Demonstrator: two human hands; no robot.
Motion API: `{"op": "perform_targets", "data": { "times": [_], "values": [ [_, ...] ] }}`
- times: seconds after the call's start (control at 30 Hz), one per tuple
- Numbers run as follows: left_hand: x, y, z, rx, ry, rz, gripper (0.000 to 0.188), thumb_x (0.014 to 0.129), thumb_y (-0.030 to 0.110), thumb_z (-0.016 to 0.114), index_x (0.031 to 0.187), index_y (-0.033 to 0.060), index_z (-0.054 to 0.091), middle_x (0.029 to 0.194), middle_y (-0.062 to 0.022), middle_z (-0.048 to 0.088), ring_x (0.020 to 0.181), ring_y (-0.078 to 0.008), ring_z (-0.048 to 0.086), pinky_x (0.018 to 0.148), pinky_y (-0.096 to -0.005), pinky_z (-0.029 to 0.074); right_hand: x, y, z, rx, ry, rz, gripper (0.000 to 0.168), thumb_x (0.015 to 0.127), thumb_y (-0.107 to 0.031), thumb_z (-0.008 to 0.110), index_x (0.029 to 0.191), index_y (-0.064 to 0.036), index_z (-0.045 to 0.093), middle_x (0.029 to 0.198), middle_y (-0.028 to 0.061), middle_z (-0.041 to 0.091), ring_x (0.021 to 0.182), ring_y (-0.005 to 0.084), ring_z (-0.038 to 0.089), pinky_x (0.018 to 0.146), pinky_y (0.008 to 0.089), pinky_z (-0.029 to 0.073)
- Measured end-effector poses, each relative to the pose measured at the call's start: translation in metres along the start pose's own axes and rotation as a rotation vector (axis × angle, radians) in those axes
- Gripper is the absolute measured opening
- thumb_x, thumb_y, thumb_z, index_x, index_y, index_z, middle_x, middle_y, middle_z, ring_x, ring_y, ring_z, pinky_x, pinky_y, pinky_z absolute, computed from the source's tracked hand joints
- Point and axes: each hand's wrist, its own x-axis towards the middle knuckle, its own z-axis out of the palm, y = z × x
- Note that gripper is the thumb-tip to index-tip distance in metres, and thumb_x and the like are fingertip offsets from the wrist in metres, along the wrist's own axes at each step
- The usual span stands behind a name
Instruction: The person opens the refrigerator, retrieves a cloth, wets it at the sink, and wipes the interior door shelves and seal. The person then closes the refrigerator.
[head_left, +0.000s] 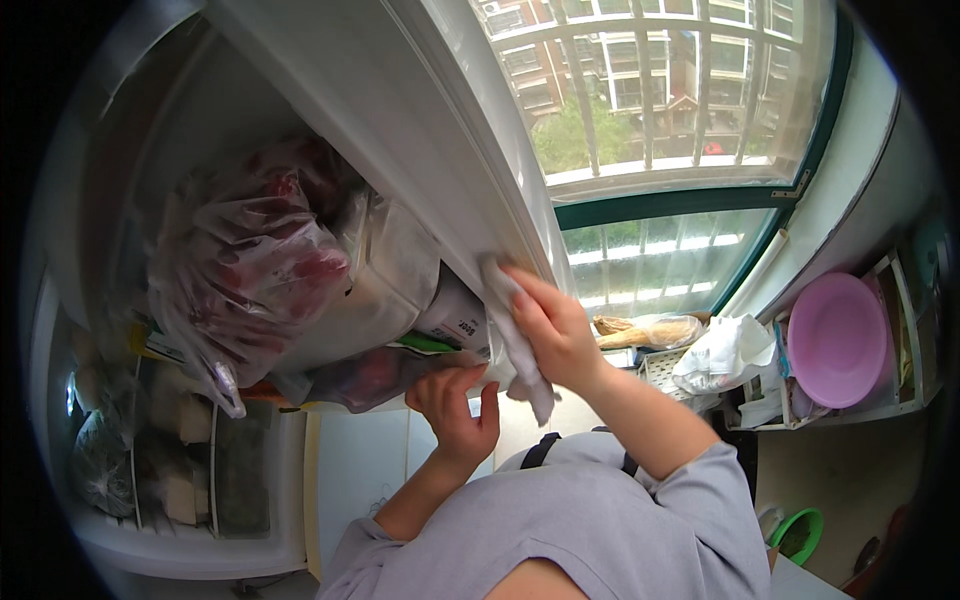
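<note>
In my right hand (551, 322) is a whitish cloth (514, 337), pressed against the inner side of the white refrigerator door (450, 150). My left hand (454, 412) is at the edge of the door shelf, beside a dark-tinted plastic bag (367, 375); its fingertips rest at the shelf's rim, and whether they grip anything is unclear. A clear plastic bag of reddish food (262, 262) bulges from the shelf area. Next to it lie a translucent plastic container (382, 277) and a grey package with printing (454, 315).
Refrigerator shelves (214, 465) with bagged food and boxes stand at lower left. A barred window (660, 97) is at upper right. Below it are a white basket (664, 375), a crumpled white bag (724, 356) and a pink basin (838, 340). A green basin (799, 536) sits low at right.
</note>
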Motion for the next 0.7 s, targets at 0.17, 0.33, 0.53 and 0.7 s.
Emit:
{"op": "perform_targets", "data": {
  "times": [0.17, 0.33, 0.53, 0.7],
  "values": [
    [0.001, 0.0, 0.002, -0.005, 0.055, 0.001, 0.035, 0.08, 0.016, 0.072, 0.112, 0.0119, 0.059, 0.102, -0.0026, 0.06, 0.096, -0.0224, 0.051, 0.087, -0.039, 0.027, 0.072, -0.085, 0.022, 0.151, -0.134, -0.112, 0.037, 0.101, -0.019, 0.048, 0.129, 0.004, 0.056, 0.096, 0.0053, 0.064, 0.085, 0.0085, 0.054, 0.076, 0.0226, 0.046],
    [-0.001, -0.002, 0.0, 0.017, -0.049, -0.007, 0.034, 0.08, 0.016, 0.072, 0.109, 0.0072, 0.057, 0.104, -0.0075, 0.058, 0.101, -0.0274, 0.05, 0.092, -0.0427, 0.028, 0.035, -0.04, 0.002, -0.189, -0.079, -0.062, 0.038, 0.1, -0.018, 0.049, 0.132, 0.002, 0.054, 0.106, 0.0145, 0.068, 0.096, 0.0157, 0.062, 0.086, 0.0276, 0.048],
    [0.002, 0.001, 0.0, 0.013, 0.02, 0.002, 0.033, 0.08, 0.017, 0.073, 0.111, 0.0118, 0.061, 0.097, -0.0008, 0.06, 0.092, -0.0214, 0.053, 0.085, -0.0384, 0.027, -0.04, 0.053, -0.014, -0.072, 0.039, 0.146, 0.037, 0.099, -0.017, 0.05, 0.129, 0.003, 0.056, 0.113, 0.0177, 0.067, 0.102, 0.0204, 0.063, 0.091, 0.0294, 0.047],
    [-0.002, 0.002, -0.001, 0.013, -0.052, -0.028, 0.032, 0.081, 0.014, 0.069, 0.111, 0.0076, 0.058, 0.102, -0.0071, 0.059, 0.097, -0.0271, 0.05, 0.093, -0.0419, 0.028, 0.024, -0.019, 0.002, -0.083, -0.029, -0.09, 0.036, 0.101, -0.018, 0.048, 0.127, 0.005, 0.057, 0.104, 0.0088, 0.066, 0.094, 0.0124, 0.058, 0.083, 0.0255, 0.047]
  ]
}}
